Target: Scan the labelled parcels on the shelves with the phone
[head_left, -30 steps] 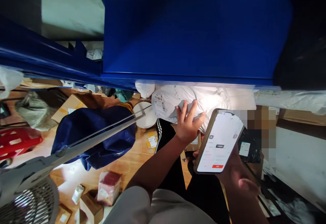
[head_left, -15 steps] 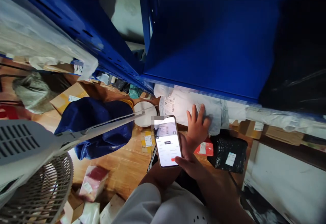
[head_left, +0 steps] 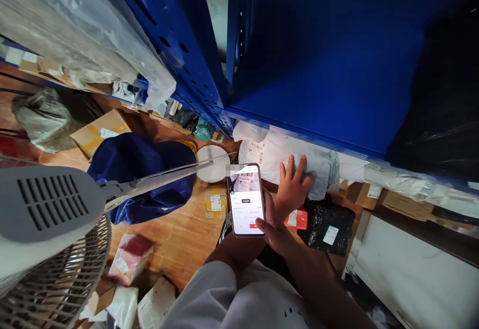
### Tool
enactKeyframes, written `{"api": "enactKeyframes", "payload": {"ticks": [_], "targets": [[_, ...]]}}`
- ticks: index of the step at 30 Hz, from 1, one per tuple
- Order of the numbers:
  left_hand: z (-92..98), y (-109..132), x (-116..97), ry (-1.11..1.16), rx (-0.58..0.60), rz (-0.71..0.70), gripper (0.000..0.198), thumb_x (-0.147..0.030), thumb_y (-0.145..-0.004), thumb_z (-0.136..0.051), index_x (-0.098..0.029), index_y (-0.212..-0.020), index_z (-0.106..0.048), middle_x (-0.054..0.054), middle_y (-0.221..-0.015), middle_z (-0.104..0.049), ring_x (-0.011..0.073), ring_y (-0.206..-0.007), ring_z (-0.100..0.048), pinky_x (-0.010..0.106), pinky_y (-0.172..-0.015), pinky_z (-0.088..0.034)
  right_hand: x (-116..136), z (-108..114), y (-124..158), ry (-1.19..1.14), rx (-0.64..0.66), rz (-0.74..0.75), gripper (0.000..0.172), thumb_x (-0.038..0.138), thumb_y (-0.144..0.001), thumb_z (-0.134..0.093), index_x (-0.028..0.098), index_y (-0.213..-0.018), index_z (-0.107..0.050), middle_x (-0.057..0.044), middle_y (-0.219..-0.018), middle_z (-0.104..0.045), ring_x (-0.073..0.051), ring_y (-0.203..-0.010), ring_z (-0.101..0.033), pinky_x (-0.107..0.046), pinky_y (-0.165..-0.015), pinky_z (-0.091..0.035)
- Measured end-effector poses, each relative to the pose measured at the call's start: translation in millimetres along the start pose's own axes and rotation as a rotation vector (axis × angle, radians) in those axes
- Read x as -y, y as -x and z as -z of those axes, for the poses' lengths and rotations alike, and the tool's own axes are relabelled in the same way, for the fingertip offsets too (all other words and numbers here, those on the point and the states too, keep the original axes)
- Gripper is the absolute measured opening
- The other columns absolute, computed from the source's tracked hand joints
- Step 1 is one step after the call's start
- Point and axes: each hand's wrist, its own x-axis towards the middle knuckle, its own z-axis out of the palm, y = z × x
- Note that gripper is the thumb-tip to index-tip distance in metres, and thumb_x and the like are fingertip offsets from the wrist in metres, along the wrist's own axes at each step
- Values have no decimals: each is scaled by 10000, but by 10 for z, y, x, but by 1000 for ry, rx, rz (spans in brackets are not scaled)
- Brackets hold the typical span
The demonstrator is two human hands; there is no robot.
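My right hand (head_left: 272, 222) is wrapped round a smartphone (head_left: 247, 212), with the thumb at a red button low on its lit screen. The upper part of the screen shows a live picture of a parcel label. My left arm crosses under the phone. Fingers spread, my left hand (head_left: 294, 184) lies flat on a white plastic mailer parcel (head_left: 275, 144), which sits under the lip of a blue metal shelf (head_left: 322, 99). The mailer's printed barcode label (head_left: 256, 152) faces up, just beyond the top of the phone.
A grey fan (head_left: 56, 199) stands close on the left, beside a dark blue bag (head_left: 149, 179). Cartons (head_left: 103, 132) and parcels lie on the wooden floor. A red package (head_left: 297, 218) and a black parcel (head_left: 329, 227) lie beneath my left forearm's far side.
The view has shifted slightly, so the shelf post appears further right. The phone sits a little higher in view, and the label shows more fully on its screen. Both hands keep their hold and touch.
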Motion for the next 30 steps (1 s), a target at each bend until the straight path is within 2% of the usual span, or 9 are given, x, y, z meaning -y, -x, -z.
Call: {"api": "enactKeyframes", "payload": {"ticks": [7,9,12,16,19,22,27,30], "targets": [[-12,-2,-4,-23,28,13,156,-162,-957,-557,-163,-1079,-654,204,-1651,-243,541,-1509,-83,793,-1058,-320,-103,66,0,-18,-19,10,842,485,-934,-615,310,-1601,-132,-123,-1589,-433,-287,-1503,-376,-474,-1256,-257],[-18,-1,-6,-24,20,11,166,-165,-960,-552,-165,-1092,-654,209,-1654,-229,542,-1509,-74,792,-1061,-312,-42,61,-5,17,-10,-7,913,455,-896,-677,313,-1601,-115,-128,-1568,-457,-300,-1489,-396,-498,-1240,-293],[-18,0,-5,-23,-32,-10,157,-168,-959,-550,-153,-1081,-648,232,-1645,-237,552,-1503,-76,789,-1059,-315,85,23,-23,166,-26,-49,1130,307,-746,-837,303,-1603,-100,-149,-1539,-486,-329,-1441,-458,-513,-1228,-321],[-12,3,-1,-31,-60,-22,148,-172,-955,-556,-150,-1073,-642,241,-1637,-252,560,-1497,-98,787,-1049,-326,156,-11,-40,278,-85,-69,1150,180,-715,-823,291,-1603,-101,-157,-1516,-512,-318,-1354,-562,-504,-1274,-206],[-8,3,1,-42,-37,-17,168,-171,-952,-560,-161,-1102,-635,227,-1651,-225,552,-1500,-105,782,-1050,-331,133,10,-35,285,-83,-83,1175,178,-692,-816,297,-1603,-84,-154,-1549,-470,-331,-1415,-499,-507,-1253,-275],[3,-2,-1,-38,-23,-13,127,-167,-951,-561,-153,-1054,-633,226,-1656,-211,554,-1500,-102,787,-1044,-334,111,36,-25,309,-79,-79,1179,182,-690,-805,308,-1601,-67,-143,-1574,-436,-328,-1479,-413,-496,-1227,-338],[20,-8,-2,-29,-51,-18,100,-168,-949,-566,-143,-1026,-624,238,-1627,-276,554,-1498,-101,783,-1046,-346,129,21,-20,302,-73,-76,1187,171,-686,-800,319,-1597,-53,-140,-1580,-426,-325,-1444,-460,-501,-1243,-296],[15,-3,-1,-28,-48,-18,108,-179,-955,-562,-145,-1035,-626,234,-1628,-279,551,-1500,-94,782,-1049,-347,151,-8,-16,279,-76,-73,1170,173,-697,-801,311,-1598,-66,-149,-1580,-422,-330,-1454,-443,-490,-1252,-276]]}}
